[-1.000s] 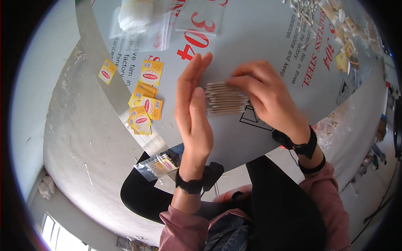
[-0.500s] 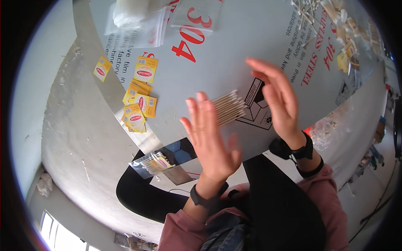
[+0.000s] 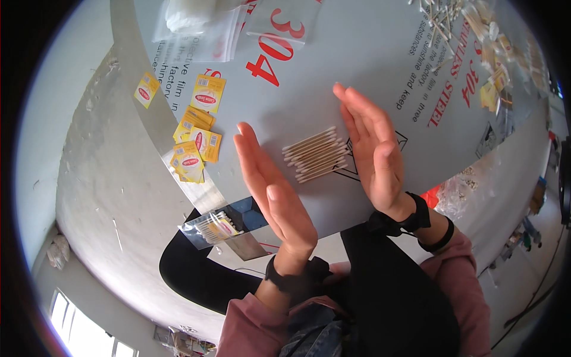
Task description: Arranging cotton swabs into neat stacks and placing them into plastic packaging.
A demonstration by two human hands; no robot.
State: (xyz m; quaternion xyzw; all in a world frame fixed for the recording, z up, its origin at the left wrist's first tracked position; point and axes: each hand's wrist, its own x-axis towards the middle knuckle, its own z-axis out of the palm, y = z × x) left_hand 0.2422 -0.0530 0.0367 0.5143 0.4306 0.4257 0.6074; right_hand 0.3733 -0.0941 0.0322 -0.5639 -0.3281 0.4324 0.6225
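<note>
A row of wooden-stick cotton swabs (image 3: 315,153) with white tips lies side by side on the grey table, its ends slightly uneven. To its left, my left hand (image 3: 275,189) is upright with fingers stretched out, the palm facing the swabs. On the other side my right hand (image 3: 376,152) is held the same way, its fingers close to the swabs' right ends. Both hands are empty; whether the right one touches the tips I cannot tell. A clear bag of swabs with a yellow card inside (image 3: 215,228) rests at the table's near left edge.
Several yellow cards (image 3: 189,160) lie in a loose pile at the left, with a single card (image 3: 146,90) farther out. Clear plastic bags (image 3: 205,35) are at the far left. Loose swabs (image 3: 439,24) and filled packs (image 3: 493,77) are scattered at the far right.
My left hand has moved left off the swabs and turned its palm toward them, uncovering the whole row. My right hand has come left, closer to their ends.
</note>
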